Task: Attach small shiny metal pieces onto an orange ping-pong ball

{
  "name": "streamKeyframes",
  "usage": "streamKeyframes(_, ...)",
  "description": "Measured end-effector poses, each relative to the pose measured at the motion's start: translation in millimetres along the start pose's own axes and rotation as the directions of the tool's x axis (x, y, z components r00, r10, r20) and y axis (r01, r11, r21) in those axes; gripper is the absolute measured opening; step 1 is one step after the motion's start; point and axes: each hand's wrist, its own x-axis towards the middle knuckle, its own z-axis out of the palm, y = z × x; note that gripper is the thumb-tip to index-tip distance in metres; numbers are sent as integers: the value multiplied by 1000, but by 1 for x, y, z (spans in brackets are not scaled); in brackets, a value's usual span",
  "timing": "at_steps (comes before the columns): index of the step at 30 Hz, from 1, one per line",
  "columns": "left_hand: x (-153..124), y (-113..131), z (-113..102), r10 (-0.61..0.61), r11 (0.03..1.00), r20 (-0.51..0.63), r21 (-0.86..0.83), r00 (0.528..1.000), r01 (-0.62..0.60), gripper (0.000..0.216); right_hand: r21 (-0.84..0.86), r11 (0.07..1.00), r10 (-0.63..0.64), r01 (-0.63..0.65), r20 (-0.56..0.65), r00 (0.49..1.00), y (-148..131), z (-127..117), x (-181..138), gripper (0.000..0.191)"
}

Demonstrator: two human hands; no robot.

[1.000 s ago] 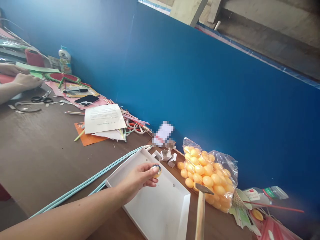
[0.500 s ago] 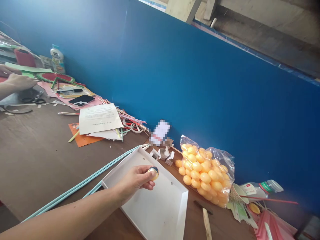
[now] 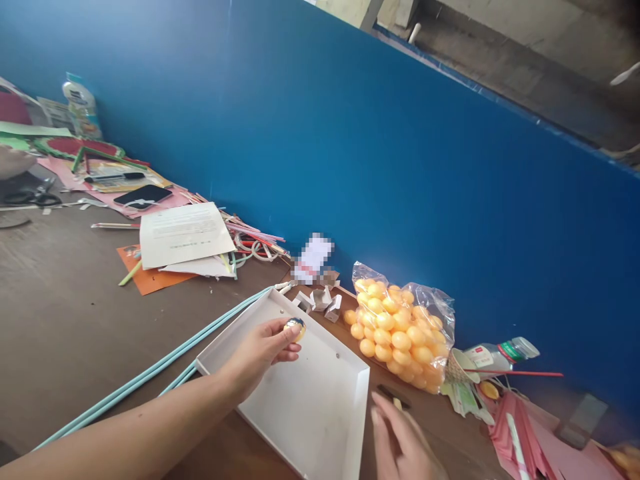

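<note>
Currently, the left hand (image 3: pixel 266 344) pinches a shiny ball (image 3: pixel 295 323), not set down, above the white tray (image 3: pixel 315 400); the right hand (image 3: pixel 406 443), fingers parted, is near the hammer (image 3: pixel 387 393)

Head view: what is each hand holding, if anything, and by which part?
Left hand: a shiny ball, pinched by its sides between thumb and fingers. Right hand: cannot be told.

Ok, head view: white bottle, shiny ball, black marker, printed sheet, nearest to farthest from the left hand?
1. Shiny ball: held in the left hand
2. Printed sheet: left
3. Black marker: farther left
4. White bottle: far left
</note>
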Motion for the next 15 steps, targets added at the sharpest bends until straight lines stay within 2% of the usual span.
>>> streamKeyframes(3,1,3,-2,27,998,-53,-49,998,-30,35,-156,974,-134,163,185,974,-35,5,35,30)
streamKeyframes(6,3,8,-5,60,995,-92,-79,994,-67,35,-289,902,-233,321,299,925,-53,21,62,27)
streamKeyframes(11,1,13,-6,102,989,-76,-97,992,-109,31,-365,860,-253,356,302,919,-55,56,79,25)
streamKeyframes(15,-1,13,-3,69,989,-41,-125,997,-74,30,-366,857,-266,362,288,920,-53,63,79,29)
